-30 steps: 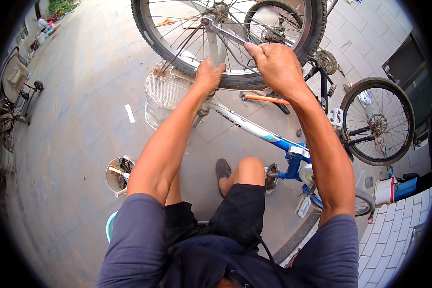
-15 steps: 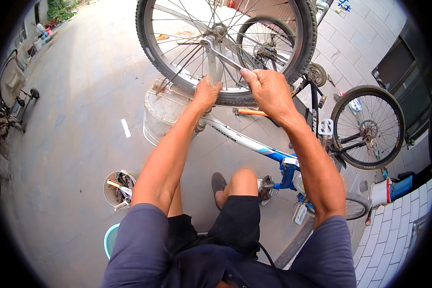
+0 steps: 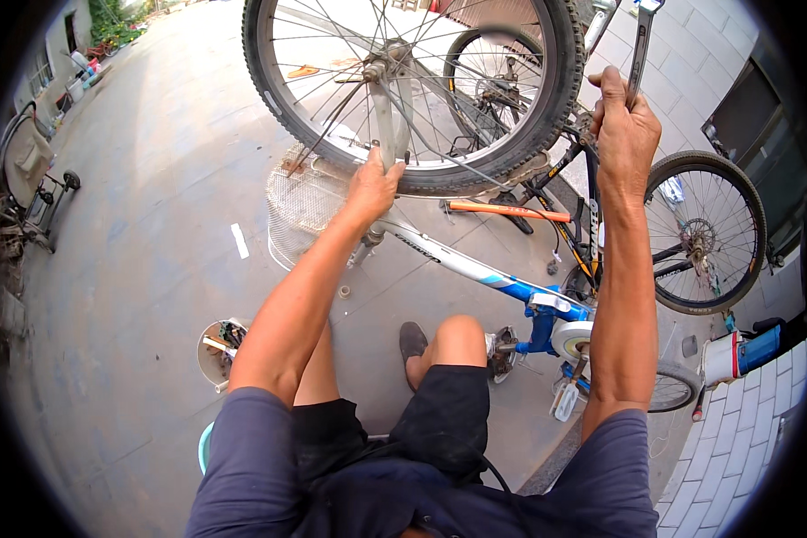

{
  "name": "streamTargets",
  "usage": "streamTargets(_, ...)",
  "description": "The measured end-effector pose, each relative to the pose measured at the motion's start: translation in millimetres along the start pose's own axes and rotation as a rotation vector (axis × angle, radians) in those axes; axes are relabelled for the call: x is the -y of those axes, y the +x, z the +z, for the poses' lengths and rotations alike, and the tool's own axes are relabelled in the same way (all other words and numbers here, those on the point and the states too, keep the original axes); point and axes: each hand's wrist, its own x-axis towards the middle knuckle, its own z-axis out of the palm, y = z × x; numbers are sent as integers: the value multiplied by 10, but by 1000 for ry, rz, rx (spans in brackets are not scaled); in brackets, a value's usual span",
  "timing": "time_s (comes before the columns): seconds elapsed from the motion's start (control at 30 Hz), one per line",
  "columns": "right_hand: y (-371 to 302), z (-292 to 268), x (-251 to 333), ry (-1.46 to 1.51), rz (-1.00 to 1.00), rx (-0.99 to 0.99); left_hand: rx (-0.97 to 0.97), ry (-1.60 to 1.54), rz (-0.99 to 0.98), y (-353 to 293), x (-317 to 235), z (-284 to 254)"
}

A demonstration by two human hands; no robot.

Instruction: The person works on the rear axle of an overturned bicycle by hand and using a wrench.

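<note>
A white and blue bicycle stands upside down before me, its front wheel (image 3: 249, 67) raised at the top of the view. Closed around one pale blade of the fork (image 3: 383, 117), below the hub, is my left hand (image 3: 375, 184). Out to the right of the tyre, my right hand (image 3: 626, 134) grips a metal wrench (image 3: 640, 56) that points upward, off the wheel. The axle end with its nut (image 3: 376, 70) is exposed at the hub. Beneath the wheel, the frame tube (image 3: 453, 255) slants down to the right, and a white wire basket (image 3: 300, 206) hangs behind my left wrist.
A black bicycle with a thick-tyred wheel (image 3: 753, 233) stands at the right by a tiled wall (image 3: 735, 430). An orange bar (image 3: 511, 211) lies beyond the frame. A bucket of tools (image 3: 208, 359) sits left of my legs, with a stroller (image 3: 31, 166) farther left.
My right hand has lifted the wrench off the axle nut and swung it up and to the right. My left hand stays on the fork; the wheel has shifted slightly left.
</note>
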Motion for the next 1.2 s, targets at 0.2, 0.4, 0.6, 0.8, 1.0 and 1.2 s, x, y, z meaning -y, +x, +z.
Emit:
streamTargets(0.2,681,124,-240,-355,-76,-19,9,13,-1,-34,90,23)
streamTargets(0.4,464,132,-327,-108,49,264,-2,65,-64,-55,35,10)
streamTargets(0.6,27,109,-490,-417,273,255,-193,432,252,-253,104,-39)
streamTargets(0.8,224,48,-413,-116,123,101,-170,405,235,-484,89,-160)
streamTargets(1.0,643,236,-57,-136,-42,59,-252,277,254,-481,96,-249)
streamTargets(1.2,812,456,76,-88,-226,137,-330,230,278,-480,-53,-437)
